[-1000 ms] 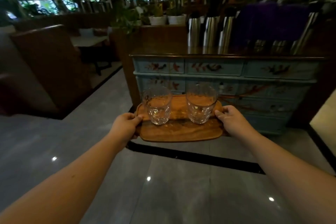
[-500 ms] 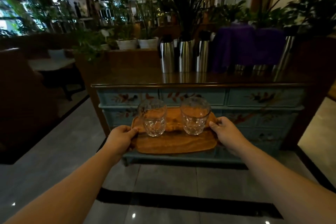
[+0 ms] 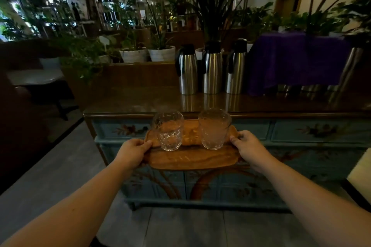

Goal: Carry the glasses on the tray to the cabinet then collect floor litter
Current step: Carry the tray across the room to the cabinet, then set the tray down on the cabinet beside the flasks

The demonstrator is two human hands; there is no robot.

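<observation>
You are holding the wooden tray in the middle of the frame, level and in the air in front of the cabinet. Your left hand is closed around the tray's left end, thumb lying on its top edge, and your right hand is closed around the right end in the same way. Two clear glasses stand upright on the tray: the left glass just beside your left thumb, the right glass just beside your right thumb, with a gap between the two. The cabinet is blue with painted drawer fronts and a dark glossy top, which fills the centre and right of the frame just above the tray. On that top, upper centre, three steel flasks stand in a row, and a purple cloth hangs at upper right. Potted plants sit behind at upper left. Grey floor tiles run along the lower left.
</observation>
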